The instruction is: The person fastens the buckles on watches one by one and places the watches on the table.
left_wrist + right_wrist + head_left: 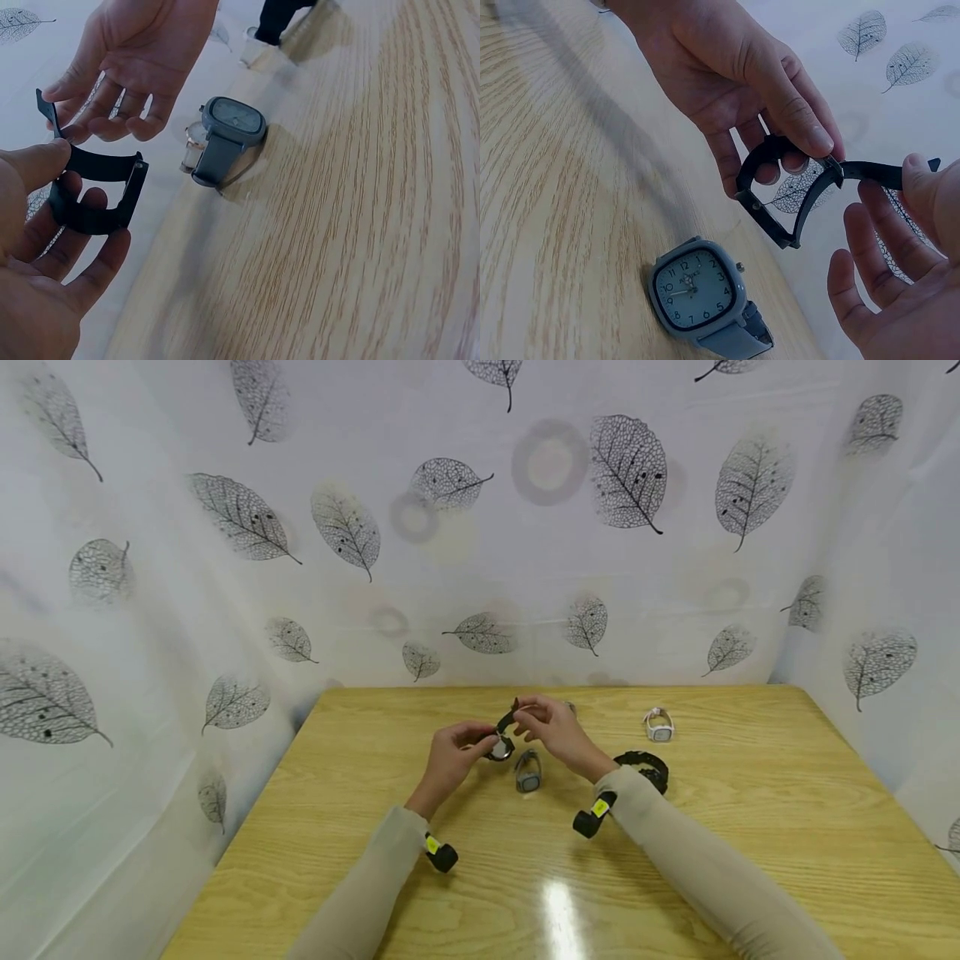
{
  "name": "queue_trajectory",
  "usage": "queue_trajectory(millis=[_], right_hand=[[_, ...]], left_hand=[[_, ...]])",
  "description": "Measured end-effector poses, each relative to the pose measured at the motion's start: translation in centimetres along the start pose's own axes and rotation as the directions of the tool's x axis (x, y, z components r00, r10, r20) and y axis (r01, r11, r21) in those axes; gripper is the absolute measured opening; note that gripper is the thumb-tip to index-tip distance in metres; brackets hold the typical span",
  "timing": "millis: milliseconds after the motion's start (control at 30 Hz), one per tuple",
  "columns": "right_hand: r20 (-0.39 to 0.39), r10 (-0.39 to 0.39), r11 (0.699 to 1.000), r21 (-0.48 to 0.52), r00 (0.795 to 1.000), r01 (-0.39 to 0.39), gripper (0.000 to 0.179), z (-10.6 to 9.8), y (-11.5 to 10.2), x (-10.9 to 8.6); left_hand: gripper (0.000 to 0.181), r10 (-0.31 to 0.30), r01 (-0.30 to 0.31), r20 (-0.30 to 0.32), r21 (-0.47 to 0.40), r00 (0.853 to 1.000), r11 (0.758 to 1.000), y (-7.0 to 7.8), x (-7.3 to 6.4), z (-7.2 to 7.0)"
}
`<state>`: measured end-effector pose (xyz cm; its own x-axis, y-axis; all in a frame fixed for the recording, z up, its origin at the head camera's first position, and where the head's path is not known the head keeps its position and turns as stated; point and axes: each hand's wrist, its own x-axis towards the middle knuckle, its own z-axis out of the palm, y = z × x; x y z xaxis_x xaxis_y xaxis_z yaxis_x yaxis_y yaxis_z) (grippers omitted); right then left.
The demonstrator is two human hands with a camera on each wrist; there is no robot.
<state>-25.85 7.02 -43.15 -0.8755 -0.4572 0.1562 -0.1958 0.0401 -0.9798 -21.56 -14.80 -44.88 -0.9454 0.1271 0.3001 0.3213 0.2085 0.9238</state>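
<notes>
My left hand holds a black-strapped watch just above the table, its thumb and fingers around the band by the buckle. The right hand pinches the free end of the strap. In the right wrist view the band forms a loop, and the strap meets the buckle beside the left thumb. The watch's dial faces away in both wrist views. Close below the hands, a grey square watch stands on its curved strap; its numbered dial shows clearly in the right wrist view.
A pale-strapped watch stands at the back right of the wooden table. A black band-like object lies partly behind the right forearm. Another small watch shows behind the grey one. A leaf-patterned curtain surrounds the table's back and sides.
</notes>
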Motion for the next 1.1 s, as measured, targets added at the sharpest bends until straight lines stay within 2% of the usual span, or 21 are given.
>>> queue_trajectory(millis=[33,100,267,333,600,833,1100], right_hand=[[0.001,-0.002,1.000,0.003,1.000,0.002,0.038,0.1,-0.3,-0.1],[-0.008,-0.011,1.000,-0.008,1.000,0.011,0.039,0.0,0.5,0.2],[-0.032,-0.025,0.999,-0.030,0.999,0.024,0.043,-0.2,2.4,1.0],[-0.034,-0.028,0.999,-0.031,0.999,0.027,0.042,-0.2,2.5,1.0],[-0.045,-0.019,1.000,-0.005,0.999,0.019,0.036,0.0,2.6,1.1],[-0.038,-0.016,1.000,0.002,0.999,0.016,0.038,0.0,2.8,1.2],[-0.018,-0.019,1.000,0.001,1.000,0.019,0.042,-0.2,2.8,1.1]], left_hand=[[0.020,-0.001,0.001,-0.001,-0.004,1.000,1.000,0.4,-0.1,0.0],[0.019,-0.009,0.009,-0.005,-0.005,1.000,1.000,0.1,-0.1,0.0],[0.019,-0.011,0.012,-0.008,0.018,1.000,1.000,-2.4,0.6,0.2],[0.020,-0.002,0.002,-0.005,0.027,1.000,1.000,-2.6,0.6,0.1],[0.018,0.012,-0.012,-0.002,0.042,1.000,0.999,-2.8,0.5,0.0],[0.015,0.017,-0.016,-0.015,0.071,1.000,0.997,-2.7,0.6,0.1],[0.027,0.003,-0.002,-0.043,0.039,0.999,0.999,-2.9,0.8,0.1]])
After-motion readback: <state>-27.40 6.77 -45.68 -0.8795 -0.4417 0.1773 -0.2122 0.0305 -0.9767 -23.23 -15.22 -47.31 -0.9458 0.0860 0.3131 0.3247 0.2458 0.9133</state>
